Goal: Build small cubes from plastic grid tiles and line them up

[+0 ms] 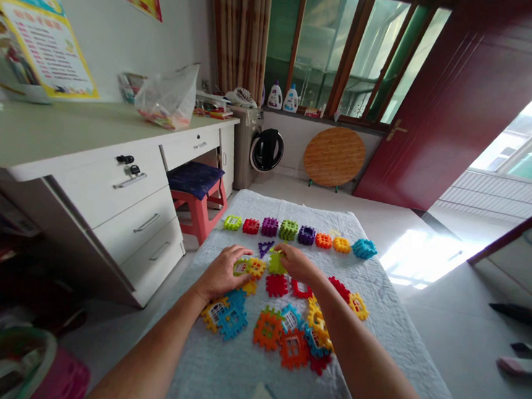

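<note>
On the cloth-covered table, my left hand (226, 272) curves its thumb and fingers around a lime-green window tile (242, 267). Beside that tile lies a yellow window tile (257, 267). My right hand (294, 261) pinches the edge of a light-green interlocking tile (276, 263). Just beyond the hands is a purple triangle piece (265, 248). Below the right hand's tile are a solid red tile (277, 285) and a red frame piece (301, 289), partly hidden by my right arm. Blue tiles (233, 321) and orange tiles (294, 349) overlap nearer to me.
Across the far side runs a row of stacked pieces, including a purple stack (270, 226) and a light-blue stack (365, 248). A white desk (123, 174) and a pink stool (199, 206) stand left. A washing machine (247, 142) and round wooden tabletop (335, 157) are behind.
</note>
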### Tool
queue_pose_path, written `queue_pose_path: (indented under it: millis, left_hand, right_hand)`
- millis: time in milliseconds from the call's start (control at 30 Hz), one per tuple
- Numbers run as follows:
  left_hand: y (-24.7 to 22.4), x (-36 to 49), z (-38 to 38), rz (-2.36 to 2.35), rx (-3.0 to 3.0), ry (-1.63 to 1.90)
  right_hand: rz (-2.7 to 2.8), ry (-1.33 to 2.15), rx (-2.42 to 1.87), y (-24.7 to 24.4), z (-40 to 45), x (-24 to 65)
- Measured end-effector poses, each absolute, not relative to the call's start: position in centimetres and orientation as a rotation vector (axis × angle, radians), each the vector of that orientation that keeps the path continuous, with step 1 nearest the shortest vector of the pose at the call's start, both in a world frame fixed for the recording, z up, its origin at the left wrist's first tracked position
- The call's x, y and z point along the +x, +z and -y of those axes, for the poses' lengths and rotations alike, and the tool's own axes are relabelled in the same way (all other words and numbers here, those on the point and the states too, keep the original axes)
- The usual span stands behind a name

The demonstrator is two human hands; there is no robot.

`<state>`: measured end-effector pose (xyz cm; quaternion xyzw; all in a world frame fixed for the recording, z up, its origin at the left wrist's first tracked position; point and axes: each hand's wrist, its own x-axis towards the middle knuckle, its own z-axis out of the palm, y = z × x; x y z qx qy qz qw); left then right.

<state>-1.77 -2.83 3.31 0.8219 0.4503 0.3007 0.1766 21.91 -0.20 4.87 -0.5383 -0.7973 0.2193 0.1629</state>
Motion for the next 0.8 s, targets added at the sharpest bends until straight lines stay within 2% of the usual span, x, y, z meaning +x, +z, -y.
queue_pose_path:
  millis: [167, 433, 633, 800]
  left_hand:
    - [3.3, -1.8, 2.8, -1.278, 2.333, 0.890]
    - [3.5, -1.4, 3.0, -1.259, 2.390, 0.966]
    - [4.0, -0.7, 3.5, -1.208, 2.573, 1.019]
    - [4.4, -0.2, 3.8, -1.134, 2.694, 0.931]
  right_hand:
    - [2.141, 0.575, -1.486, 5.6, 0.7, 21.7]
    - [2.252, 0.499, -1.453, 4.8, 1.4, 21.3]
    - [2.085, 0.834, -1.306, 5.9, 1.7, 20.7]
    - [2.034, 1.082, -1.241, 6.2, 1.9, 19.3]
